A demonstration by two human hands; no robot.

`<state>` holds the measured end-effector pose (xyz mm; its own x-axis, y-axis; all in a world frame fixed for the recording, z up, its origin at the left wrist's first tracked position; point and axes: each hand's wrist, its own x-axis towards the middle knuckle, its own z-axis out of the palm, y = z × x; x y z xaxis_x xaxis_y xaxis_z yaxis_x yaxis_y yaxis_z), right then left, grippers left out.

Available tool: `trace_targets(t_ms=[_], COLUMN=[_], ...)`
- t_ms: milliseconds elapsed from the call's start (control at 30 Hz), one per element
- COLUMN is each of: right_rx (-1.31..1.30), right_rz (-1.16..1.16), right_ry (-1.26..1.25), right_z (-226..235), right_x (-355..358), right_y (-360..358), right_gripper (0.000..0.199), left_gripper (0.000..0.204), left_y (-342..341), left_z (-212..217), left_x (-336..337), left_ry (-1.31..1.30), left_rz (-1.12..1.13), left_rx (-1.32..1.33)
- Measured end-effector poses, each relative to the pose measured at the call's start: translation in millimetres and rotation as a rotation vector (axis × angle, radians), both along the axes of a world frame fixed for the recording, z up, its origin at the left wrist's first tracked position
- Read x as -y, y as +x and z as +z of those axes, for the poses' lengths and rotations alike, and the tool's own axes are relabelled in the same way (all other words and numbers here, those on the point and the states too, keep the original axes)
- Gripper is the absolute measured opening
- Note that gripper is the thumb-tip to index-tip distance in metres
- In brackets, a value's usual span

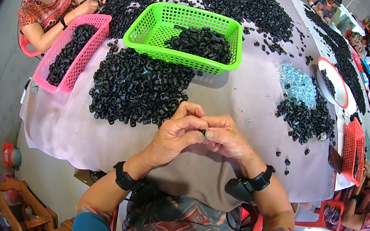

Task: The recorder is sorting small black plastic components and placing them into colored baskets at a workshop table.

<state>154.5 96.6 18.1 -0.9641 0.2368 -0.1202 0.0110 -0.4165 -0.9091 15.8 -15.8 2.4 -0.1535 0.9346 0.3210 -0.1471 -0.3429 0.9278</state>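
My left hand and my right hand meet over the near edge of the table, thumbs and fingertips pinched together. Between them shows a bit of a small black plastic part; the fingers cover most of it. Just beyond my left hand spreads a heap of small black ring-shaped plastic parts. A green perforated basket stands behind that heap, with black pieces gathered in its right half. To the right lie a pile of small clear bluish pieces and another heap of black parts.
A pink basket of black parts stands at the left, beside a seated person. A white red-rimmed bowl and a red basket are at the right. A large black heap covers the far cloth. Other people sit along the tables.
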Motion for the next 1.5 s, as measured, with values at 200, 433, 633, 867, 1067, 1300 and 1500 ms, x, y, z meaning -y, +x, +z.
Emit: trace_targets(t_ms=[200,433,633,867,1067,1300,1500], right_rx=[-0.036,-0.039,0.099,0.288,0.379,0.362,0.433], right_rz=[-0.042,-0.096,-0.287,-0.652,-0.8,-0.883,-0.725], right_ry=[-0.37,-0.495,-0.11,0.22,0.595,0.646,0.815], right_z=[8.7,-3.9,18.2,66.8,50.6,49.1,44.4], right_x=[16.1,18.8,0.2,-65.9,-87.3,-127.2,-141.5], right_y=[-6.9,-10.2,-9.5,-49.7,-32.4,49.8,98.0], right_gripper=[0.024,0.016,0.025,0.041,0.036,0.019,0.008], left_gripper=[0.012,0.021,0.029,0.018,0.016,0.014,0.013], left_y=[0.9,-0.1,-4.5,-5.3,-6.2,-4.8,-3.5], left_z=[2.5,3.1,2.5,-4.2,-1.0,-0.6,-0.1], left_x=[0.8,0.6,-2.8,-2.3,-4.2,-4.2,-5.1], left_ry=[-0.008,-0.037,-0.115,-0.211,-0.256,-0.272,-0.305], left_rz=[0.006,0.0,0.201,0.277,0.311,0.305,0.306], left_rx=[0.037,0.075,0.223,0.326,0.361,0.331,0.287])
